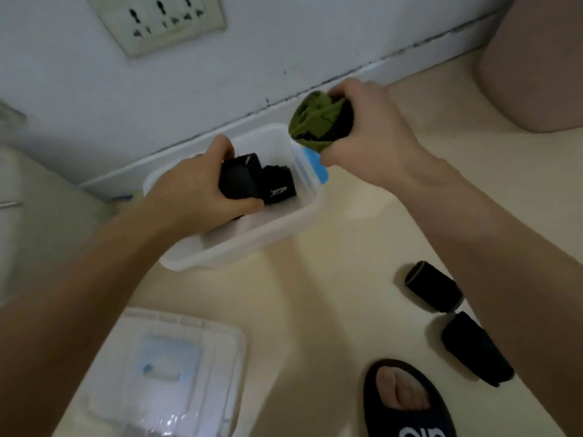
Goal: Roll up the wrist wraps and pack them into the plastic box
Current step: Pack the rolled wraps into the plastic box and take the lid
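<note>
A translucent white plastic box (252, 238) sits on the cream floor by the wall. My left hand (192, 190) reaches inside it and grips a black rolled wrist wrap (236, 182). Beside that roll lies another black roll with a white logo (279, 188). My right hand (375, 130) holds a green and black rolled wrap (315, 121) in the air just above the box's far right corner. Two more black rolled wraps (433, 287) (476, 351) lie on the floor at the lower right.
The box's clear lid with a blue handle (164, 364) lies on the floor at the lower left. A foot in a black slipper (407, 402) stands at the bottom. A wall socket (164, 20) is above; a beige object (536, 67) stands at the upper right.
</note>
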Tool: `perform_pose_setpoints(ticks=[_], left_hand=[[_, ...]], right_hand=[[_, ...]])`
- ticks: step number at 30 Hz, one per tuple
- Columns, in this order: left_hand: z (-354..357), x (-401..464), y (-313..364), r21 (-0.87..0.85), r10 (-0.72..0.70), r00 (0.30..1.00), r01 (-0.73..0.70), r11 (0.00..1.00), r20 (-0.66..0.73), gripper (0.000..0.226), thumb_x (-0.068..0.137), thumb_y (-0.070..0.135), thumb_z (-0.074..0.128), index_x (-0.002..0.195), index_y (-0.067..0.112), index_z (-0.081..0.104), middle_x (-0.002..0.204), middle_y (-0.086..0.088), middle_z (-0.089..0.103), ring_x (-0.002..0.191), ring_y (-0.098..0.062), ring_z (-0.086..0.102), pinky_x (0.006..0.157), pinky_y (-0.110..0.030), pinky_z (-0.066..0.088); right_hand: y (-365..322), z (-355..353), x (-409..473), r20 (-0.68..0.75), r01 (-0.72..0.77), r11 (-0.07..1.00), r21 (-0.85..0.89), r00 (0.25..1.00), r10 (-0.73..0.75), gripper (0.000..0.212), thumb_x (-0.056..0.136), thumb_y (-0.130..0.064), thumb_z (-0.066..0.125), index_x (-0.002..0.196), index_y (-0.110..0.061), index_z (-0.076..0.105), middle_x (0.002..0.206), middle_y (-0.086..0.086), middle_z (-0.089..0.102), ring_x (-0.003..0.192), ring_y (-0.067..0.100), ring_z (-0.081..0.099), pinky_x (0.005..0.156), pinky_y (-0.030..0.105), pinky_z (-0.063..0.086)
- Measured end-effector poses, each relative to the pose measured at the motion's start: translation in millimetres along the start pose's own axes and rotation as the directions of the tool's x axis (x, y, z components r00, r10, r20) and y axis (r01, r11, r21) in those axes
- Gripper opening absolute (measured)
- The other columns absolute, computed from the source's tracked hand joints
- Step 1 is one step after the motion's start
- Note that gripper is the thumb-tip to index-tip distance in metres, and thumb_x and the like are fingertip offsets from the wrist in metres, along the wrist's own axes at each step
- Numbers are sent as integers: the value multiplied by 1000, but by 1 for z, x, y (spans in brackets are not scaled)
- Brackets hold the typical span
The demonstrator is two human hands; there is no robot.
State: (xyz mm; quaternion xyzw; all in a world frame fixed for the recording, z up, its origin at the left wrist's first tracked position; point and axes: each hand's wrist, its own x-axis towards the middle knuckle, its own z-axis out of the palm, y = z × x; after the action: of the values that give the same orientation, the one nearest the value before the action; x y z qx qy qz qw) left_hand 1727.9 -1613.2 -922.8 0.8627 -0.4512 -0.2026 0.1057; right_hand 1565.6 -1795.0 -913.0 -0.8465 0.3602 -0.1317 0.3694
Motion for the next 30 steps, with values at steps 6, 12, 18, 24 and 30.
perform_pose_setpoints(ticks=[6,12,18,24,30], left_hand=[[31,11,-77,153,-90,978,62,986,187,62,78,57,79,105,23,36,88,-2,60,83,-26,58,58,-35,42],[71,12,-99,142,10,988,-32,989,156,46,85,45,76,107,14,49,98,0,50,97,-27,56,83,-43,51],[77,21,-100,437,-74,985,-1,900,156,45,92,57,61,105,15,68,104,-6,64,98,-28,61,74,-36,47],[79,23,-104,457,-136,972,34,889,192,13,93,17,65,82,12,59,80,-4,54,82,-24,55,72,-39,52],[72,21,-78,400,37,999,-22,916,-30,15,95,4,55,101,-3,66,92,-19,60,79,-36,60,62,-41,48]], right_hand=[[-26,90,22,418,233,870,-433,908,-35,46,83,-12,65,129,-16,59,120,8,59,105,30,59,81,36,48],[-28,114,36,628,368,650,-665,746,220,17,85,-2,59,100,-6,66,92,8,62,84,27,62,61,31,44],[-34,138,34,648,458,513,-726,705,288,32,98,-5,51,67,-10,46,71,4,45,60,17,42,67,32,45],[-35,134,26,654,468,541,-699,724,218,26,102,-8,49,76,-10,47,80,6,47,87,25,51,93,40,50],[6,84,11,137,256,877,-407,966,-219,26,93,-6,49,114,-7,64,111,10,63,94,29,59,75,39,48]])
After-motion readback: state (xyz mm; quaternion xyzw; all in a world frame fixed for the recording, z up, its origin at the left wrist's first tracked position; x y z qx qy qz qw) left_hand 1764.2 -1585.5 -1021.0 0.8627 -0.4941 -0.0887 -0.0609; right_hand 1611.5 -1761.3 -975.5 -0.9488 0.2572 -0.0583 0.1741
